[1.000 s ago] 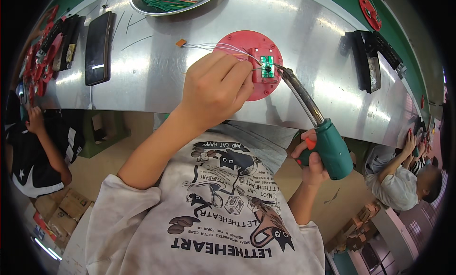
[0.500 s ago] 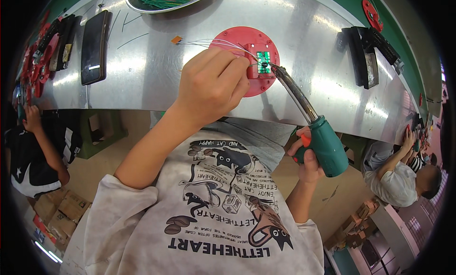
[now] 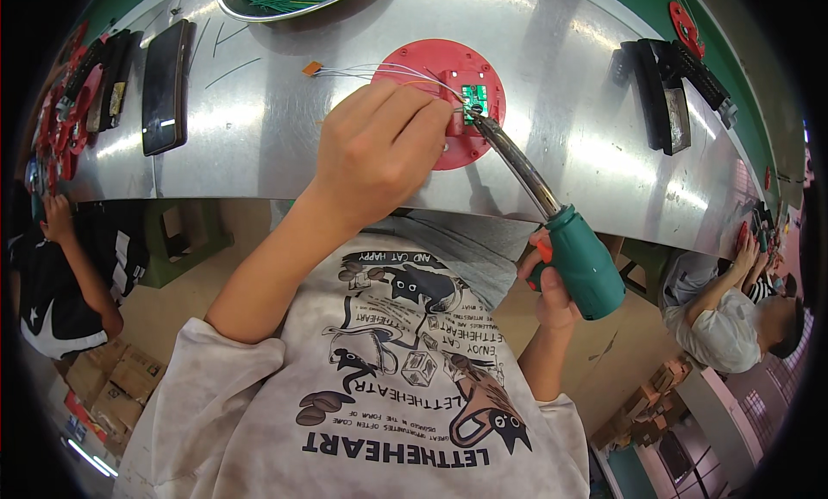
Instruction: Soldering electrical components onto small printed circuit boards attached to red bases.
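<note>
Tabletop (image 3: 569,111) | soldering iron (image 3: 566,227) shifted inward over board (image 3: 473,94) | hands: left (image 3: 379,154) pinches wire (image 3: 458,111), right (image 3: 552,292) iron

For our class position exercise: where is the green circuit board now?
In the head view, upper part, right of centre, the green circuit board sits on the round red housing, just right of the left hand.

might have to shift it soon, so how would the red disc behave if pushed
The red disc would probably slide rather than roll, lying flat on the smooth metal table. It looks like plastic, so likely light. Its thin wires curve loosely, so they're probably floppy.
</note>
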Demonstrator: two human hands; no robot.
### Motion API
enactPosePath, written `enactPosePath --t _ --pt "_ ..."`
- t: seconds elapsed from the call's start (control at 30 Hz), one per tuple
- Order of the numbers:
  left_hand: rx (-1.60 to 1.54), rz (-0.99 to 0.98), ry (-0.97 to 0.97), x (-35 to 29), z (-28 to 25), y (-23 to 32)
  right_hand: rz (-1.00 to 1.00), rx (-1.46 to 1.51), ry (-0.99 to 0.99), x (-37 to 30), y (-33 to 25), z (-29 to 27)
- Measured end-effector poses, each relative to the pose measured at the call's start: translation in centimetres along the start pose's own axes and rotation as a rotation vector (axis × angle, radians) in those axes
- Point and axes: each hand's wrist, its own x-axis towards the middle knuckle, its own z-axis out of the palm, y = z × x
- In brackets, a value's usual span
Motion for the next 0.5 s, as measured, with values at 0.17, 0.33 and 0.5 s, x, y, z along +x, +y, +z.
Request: enactPosePath --t 0.17,0.33,0.5 --pt "0.030 0.038 -0.006 -0.19 0.16 -0.14 -0.001 0.033 0.042 0.06 -0.31 0.35" --pt "0.056 0.082 -0.005 -0.38 0.23 -0.10 -0.014 0.017 0.004 -0.23 0.41 -0.25" --pt "0.063 0.071 -0.010 -0.58 0.28 0.00 0.015 0.071 0.010 -0.10 -0.05 -0.32"
